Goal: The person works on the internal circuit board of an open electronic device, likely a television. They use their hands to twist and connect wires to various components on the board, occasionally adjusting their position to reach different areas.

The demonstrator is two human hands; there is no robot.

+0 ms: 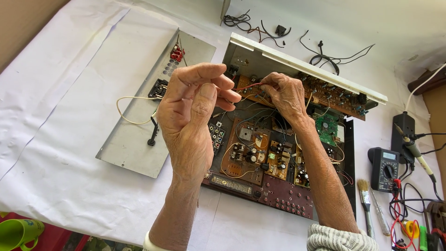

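Both hands are raised over an opened amplifier chassis (pixel 278 158) that lies on a bench (pixel 60 153) covered with white sheeting. The left hand (pixel 197 109) is half curled, its thumb and fingertips pinching one end of a thin red wire (pixel 246 86). The right hand (pixel 285 95) is closed around the other end of that wire, knuckles up, just above the brown circuit boards (pixel 260 158) inside the chassis, so the wire runs almost level between the two hands, over the far left part of the chassis. A white front panel (pixel 306 65) stands along the far edge of the chassis. To the left, a grey metal cover plate (pixel 134 148) lies flat with a red connector (pixel 177 53) at its far end and a loop of pale cable (pixel 127 111) crossing its left edge. Loose black wires (pixel 325 58) lie on the far side of the bench. On the right sit a black multimeter (pixel 384 168), a soldering iron (pixel 413 151), a small paintbrush (pixel 365 200) and a tangle of red and black leads (pixel 402 218). A green cup (pixel 18 232) shows at the near left corner.
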